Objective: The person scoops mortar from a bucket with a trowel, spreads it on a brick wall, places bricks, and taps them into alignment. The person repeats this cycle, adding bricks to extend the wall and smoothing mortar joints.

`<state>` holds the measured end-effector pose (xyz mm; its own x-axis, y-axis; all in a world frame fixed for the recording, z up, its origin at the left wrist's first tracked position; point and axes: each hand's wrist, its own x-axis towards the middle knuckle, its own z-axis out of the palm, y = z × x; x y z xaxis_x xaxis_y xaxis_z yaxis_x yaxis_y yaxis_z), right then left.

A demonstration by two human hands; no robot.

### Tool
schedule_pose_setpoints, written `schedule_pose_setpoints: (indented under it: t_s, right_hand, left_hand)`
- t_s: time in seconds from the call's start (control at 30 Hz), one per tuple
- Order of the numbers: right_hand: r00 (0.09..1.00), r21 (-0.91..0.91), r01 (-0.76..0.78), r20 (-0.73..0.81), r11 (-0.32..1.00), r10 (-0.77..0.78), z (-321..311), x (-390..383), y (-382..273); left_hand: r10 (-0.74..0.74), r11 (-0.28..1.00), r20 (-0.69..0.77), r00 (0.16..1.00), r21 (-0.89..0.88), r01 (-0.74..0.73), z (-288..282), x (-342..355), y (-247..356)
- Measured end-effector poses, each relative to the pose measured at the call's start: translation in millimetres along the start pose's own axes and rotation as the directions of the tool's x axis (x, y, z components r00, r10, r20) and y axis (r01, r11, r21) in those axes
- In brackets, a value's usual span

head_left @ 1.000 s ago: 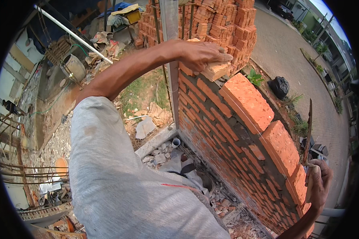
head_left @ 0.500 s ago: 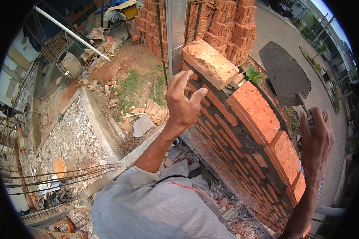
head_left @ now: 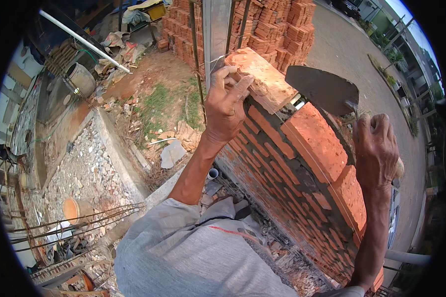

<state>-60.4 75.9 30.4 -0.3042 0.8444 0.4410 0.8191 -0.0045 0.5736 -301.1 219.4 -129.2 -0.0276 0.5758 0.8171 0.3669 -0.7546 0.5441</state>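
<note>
My left hand is at the near side of a rough orange brick on top of the wall, beside a grey metal post. Its curled fingers and thumb press together against the brick's edge and hide part of it. My right hand grips the handle of a trowel. The grey, mortar-stained blade is tilted and hangs over the far side of the wall, close to the brick's right end. A thin string runs along the top course of the brick wall, beside another laid brick.
The upright metal post rises at the wall's far end, with rebar rods around it. Stacked bricks stand behind. A paved road runs on the right. At left lie rubble, a bucket and protruding rebar.
My left hand's fingers and thumb have closed in against the brick's near side. The trowel has swung left and lower toward the brick, its blade turned more edge-on.
</note>
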Motion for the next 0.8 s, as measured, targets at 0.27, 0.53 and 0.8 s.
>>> schedule_pose_setpoints:
  t_s: [0.27, 0.53, 0.8]
  right_hand:
    - [0.996, 0.005, -0.085, 0.02, 0.996, 0.085, -5.9, -4.3, 3.5]
    - [0.902, 0.189, -0.39, 0.276, 0.901, 0.332, -18.2, -7.2, 11.3]
    - [0.727, 0.366, -0.672, 0.49, 0.644, 0.481, -31.4, -45.1, 35.3]
  left_hand:
    - [0.054, 0.995, 0.051, 0.997, 0.079, -0.058, -9.4, 18.3, 17.4]
    - [0.313, 0.934, 0.776, 0.548, -0.147, -0.326, -4.2, 108.9, 28.7]
    - [0.098, 0.965, 0.989, 0.107, -0.068, -0.254, 13.9, 160.3, 14.7]
